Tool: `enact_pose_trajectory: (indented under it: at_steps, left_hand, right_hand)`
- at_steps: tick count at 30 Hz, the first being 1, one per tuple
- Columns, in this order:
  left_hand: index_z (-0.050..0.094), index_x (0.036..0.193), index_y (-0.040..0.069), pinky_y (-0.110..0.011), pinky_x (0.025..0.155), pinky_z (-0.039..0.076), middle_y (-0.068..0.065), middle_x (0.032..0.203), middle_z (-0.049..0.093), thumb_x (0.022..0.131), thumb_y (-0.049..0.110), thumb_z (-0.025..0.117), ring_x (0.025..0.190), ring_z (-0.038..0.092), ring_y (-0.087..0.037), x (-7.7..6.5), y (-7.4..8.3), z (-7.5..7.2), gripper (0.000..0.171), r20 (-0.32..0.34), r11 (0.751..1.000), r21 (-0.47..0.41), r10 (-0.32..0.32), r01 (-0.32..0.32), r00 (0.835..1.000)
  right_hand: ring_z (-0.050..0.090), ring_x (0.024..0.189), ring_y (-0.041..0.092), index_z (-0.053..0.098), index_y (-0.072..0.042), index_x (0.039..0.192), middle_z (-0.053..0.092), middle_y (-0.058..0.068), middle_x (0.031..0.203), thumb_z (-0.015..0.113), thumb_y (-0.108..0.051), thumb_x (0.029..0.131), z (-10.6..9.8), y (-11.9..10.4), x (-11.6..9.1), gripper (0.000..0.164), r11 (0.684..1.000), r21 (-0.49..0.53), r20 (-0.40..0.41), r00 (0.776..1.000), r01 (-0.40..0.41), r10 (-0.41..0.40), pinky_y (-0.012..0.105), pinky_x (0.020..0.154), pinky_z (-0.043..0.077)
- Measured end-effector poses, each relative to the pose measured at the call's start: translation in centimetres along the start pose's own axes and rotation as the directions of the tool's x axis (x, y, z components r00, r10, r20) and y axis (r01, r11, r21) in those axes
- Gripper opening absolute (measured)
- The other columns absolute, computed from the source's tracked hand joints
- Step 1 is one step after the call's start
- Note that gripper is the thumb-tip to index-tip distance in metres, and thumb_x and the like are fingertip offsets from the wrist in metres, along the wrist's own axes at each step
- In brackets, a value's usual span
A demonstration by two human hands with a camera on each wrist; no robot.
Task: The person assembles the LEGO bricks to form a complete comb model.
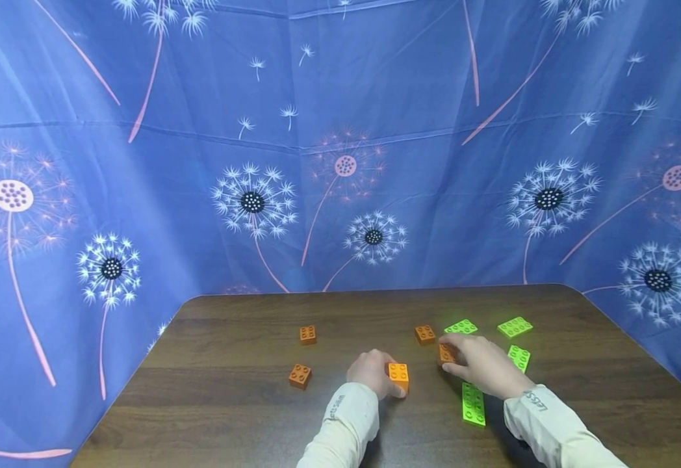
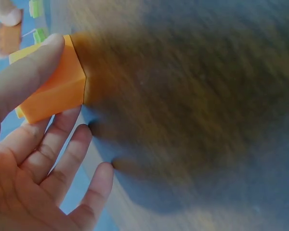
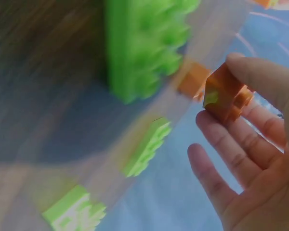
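My left hand (image 1: pixel 370 372) holds a bright orange toy brick (image 1: pixel 398 377) at the middle of the table. In the left wrist view the thumb lies across this brick (image 2: pixel 62 94), and the fingers are behind and below it. To the right, my right hand (image 1: pixel 489 365) pinches a darker orange brick (image 1: pixel 446 354) between thumb and fingers. The right wrist view shows that brick (image 3: pixel 222 91) with its studs turned toward the palm. Just behind it another dark orange brick (image 1: pixel 425 335) lies on the table. A long green brick (image 1: pixel 473 406) lies below the right hand.
On the wooden table (image 1: pixel 212 416), two dark orange bricks (image 1: pixel 308 335) lie left of the hands. Other green bricks (image 1: pixel 514 327) lie around the right hand, one partly hidden by it. A blue dandelion-print cloth (image 1: pixel 434 195) hangs behind and beside the table.
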State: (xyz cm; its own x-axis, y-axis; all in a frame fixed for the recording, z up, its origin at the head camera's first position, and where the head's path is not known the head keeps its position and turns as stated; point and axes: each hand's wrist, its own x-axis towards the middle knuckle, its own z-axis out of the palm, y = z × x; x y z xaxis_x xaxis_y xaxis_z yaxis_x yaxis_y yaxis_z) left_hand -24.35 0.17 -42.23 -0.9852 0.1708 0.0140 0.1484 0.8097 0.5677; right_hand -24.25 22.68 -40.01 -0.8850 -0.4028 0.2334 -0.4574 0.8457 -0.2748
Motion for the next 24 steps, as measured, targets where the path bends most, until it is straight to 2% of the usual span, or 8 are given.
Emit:
enact_pose_trajectory:
  at_steps: [5, 11, 16, 24]
  left_hand:
    - [0.078, 0.106, 0.011, -0.039, 0.076, 0.051, -0.001, 0.085, 0.069, 0.065, 0.018, 0.097, 0.079, 0.062, -0.020, 0.1, -0.1, 0.1, 0.046, 0.014, 1.000, -0.009, -0.016, 0.016, 1.000]
    - [0.077, 0.105, 0.010, -0.042, 0.078, 0.051, -0.001, 0.085, 0.069, 0.067, 0.017, 0.096, 0.078, 0.061, -0.020, 0.2, -0.1, 0.1, 0.043, 0.032, 0.999, -0.035, -0.037, 0.038, 0.999]
    - [0.078, 0.102, 0.010, -0.042, 0.077, 0.050, 0.000, 0.083, 0.069, 0.067, 0.017, 0.096, 0.076, 0.060, -0.019, 0.1, -0.1, -0.1, 0.040, 0.036, 0.998, -0.051, -0.043, 0.045, 0.998]
    - [0.078, 0.099, 0.010, -0.043, 0.076, 0.051, 0.000, 0.081, 0.070, 0.067, 0.018, 0.096, 0.075, 0.062, -0.021, -0.1, -0.1, 0.2, 0.039, 0.005, 0.999, -0.024, -0.022, 0.023, 1.000]
  right_hand:
    - [0.069, 0.103, 0.032, 0.069, -0.003, 0.122, 0.072, 0.011, 0.115, 0.080, -0.021, 0.087, -0.4, -1.9, 0.5, 0.041, 0.996, 0.052, -0.029, 0.997, 0.069, -0.068, 0.051, 0.088, 0.054]
    - [0.068, 0.107, 0.030, 0.067, -0.004, 0.127, 0.070, 0.012, 0.122, 0.078, -0.023, 0.089, -0.1, -3.5, 1.0, 0.044, 0.987, 0.130, -0.024, 0.996, 0.089, -0.087, 0.051, 0.091, 0.053]
    - [0.069, 0.102, 0.026, 0.063, -0.007, 0.126, 0.072, 0.007, 0.114, 0.080, -0.022, 0.087, 0.2, -4.5, 1.2, 0.046, 0.978, 0.185, -0.030, 0.995, 0.095, -0.091, 0.048, 0.088, 0.055]
    - [0.068, 0.092, 0.015, 0.068, -0.008, 0.115, 0.071, -0.003, 0.103, 0.082, -0.020, 0.086, 0.9, -5.4, 1.8, 0.034, 0.968, 0.142, -0.056, 0.978, 0.206, -0.200, 0.038, 0.081, 0.056]
